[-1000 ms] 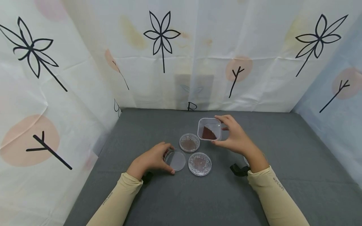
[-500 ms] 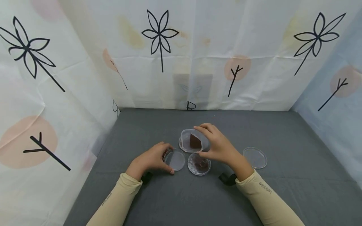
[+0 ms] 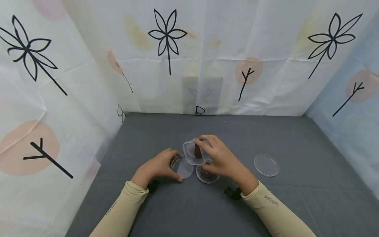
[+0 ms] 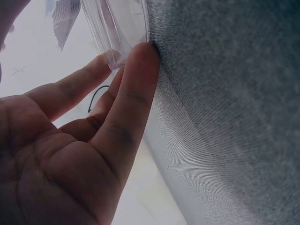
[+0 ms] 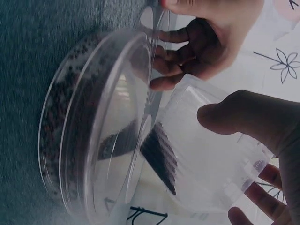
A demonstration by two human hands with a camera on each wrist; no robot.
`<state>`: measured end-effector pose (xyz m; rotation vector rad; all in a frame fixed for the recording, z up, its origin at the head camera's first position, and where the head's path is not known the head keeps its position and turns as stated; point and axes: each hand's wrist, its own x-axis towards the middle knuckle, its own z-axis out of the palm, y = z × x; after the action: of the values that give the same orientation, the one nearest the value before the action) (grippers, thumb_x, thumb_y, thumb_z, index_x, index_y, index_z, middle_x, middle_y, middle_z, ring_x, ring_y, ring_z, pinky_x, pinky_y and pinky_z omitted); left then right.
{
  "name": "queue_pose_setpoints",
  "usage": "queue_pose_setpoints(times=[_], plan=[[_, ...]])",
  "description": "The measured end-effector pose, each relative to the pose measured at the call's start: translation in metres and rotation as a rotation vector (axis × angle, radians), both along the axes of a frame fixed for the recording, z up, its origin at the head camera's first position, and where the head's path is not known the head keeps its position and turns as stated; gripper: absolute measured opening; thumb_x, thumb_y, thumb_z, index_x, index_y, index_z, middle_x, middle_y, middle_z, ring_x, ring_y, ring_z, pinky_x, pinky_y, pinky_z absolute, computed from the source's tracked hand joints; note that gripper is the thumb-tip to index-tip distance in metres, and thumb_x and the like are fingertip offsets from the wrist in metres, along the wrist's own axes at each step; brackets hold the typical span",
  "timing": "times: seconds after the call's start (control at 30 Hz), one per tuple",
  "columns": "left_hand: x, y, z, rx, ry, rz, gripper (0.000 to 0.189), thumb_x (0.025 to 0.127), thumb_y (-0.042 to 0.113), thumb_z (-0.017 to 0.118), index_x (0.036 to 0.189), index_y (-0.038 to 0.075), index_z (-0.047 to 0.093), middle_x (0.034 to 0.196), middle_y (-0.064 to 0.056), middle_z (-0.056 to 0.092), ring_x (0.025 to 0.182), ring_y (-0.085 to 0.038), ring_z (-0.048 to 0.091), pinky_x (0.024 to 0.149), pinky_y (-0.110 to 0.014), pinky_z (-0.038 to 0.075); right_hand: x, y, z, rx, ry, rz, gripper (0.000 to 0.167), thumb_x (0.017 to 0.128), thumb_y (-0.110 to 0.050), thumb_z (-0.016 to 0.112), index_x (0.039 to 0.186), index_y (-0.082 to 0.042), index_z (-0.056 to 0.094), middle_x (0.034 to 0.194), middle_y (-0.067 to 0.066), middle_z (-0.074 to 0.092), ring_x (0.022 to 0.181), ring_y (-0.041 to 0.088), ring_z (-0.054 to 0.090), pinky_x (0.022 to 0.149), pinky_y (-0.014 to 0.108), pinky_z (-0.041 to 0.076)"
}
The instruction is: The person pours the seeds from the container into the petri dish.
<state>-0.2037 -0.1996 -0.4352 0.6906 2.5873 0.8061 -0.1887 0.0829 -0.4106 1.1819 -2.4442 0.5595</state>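
Note:
My left hand [image 3: 158, 166] grips a clear round petri dish [image 3: 183, 169] at its side, thumb near and fingers behind. In the left wrist view its fingertips meet the dish's edge [image 4: 129, 21] close to the cloth. My right hand [image 3: 222, 159] holds a clear square plastic container [image 3: 189, 154] between thumb and fingers, tilted toward the left. Dark brown powder [image 3: 197, 151] is heaped against one side of it. Below the right hand sits another petri dish [image 3: 206, 177] with brown grains in it, seen large in the right wrist view. The container hides the farther dish.
A clear round lid [image 3: 266, 165] lies on the grey cloth-covered table [image 3: 183, 210] to the right. A white patterned curtain [image 3: 207, 49] hangs behind the table and along both sides.
My right hand has carried the container leftward and nearer over the dishes, tilting it more. The lid on the right has come out from behind the arm. My left hand has stayed at its dish.

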Motion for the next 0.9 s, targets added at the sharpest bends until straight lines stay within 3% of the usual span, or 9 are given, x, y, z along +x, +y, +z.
queue_pose_setpoints(times=[0.23, 0.53, 0.9], plan=[[0.001, 0.000, 0.000, 0.003, 0.001, -0.003, 0.092, 0.070, 0.039, 0.102, 0.143, 0.004, 0.061, 0.114, -0.010, 0.060, 0.095, -0.018, 0.056, 0.083, -0.040, 0.052, 0.004, -0.008, 0.000, 0.024, 0.064, 0.022, 0.087, 0.072, -0.007, 0.094, 0.151, -0.008, 0.057, 0.139, 0.016, 0.058, 0.130, 0.034, 0.055, 0.102, 0.054, 0.052], [0.001, 0.000, 0.000, -0.004, 0.005, 0.009, 0.093, 0.069, 0.039, 0.103, 0.144, 0.004, 0.061, 0.116, -0.008, 0.060, 0.097, -0.017, 0.058, 0.086, -0.041, 0.053, 0.008, -0.014, -0.005, 0.065, 0.136, 0.035, 0.081, 0.075, -0.004, 0.089, 0.151, -0.010, 0.059, 0.138, 0.013, 0.057, 0.129, 0.032, 0.056, 0.098, 0.050, 0.053], [0.000, 0.001, -0.003, 0.002, -0.002, 0.021, 0.086, 0.068, 0.039, 0.103, 0.137, 0.005, 0.064, 0.115, -0.008, 0.060, 0.096, -0.018, 0.059, 0.086, -0.043, 0.054, 0.012, -0.021, -0.010, 0.114, 0.163, 0.036, 0.082, 0.077, 0.001, 0.086, 0.152, -0.015, 0.059, 0.138, 0.009, 0.056, 0.130, 0.032, 0.056, 0.107, 0.051, 0.050]])
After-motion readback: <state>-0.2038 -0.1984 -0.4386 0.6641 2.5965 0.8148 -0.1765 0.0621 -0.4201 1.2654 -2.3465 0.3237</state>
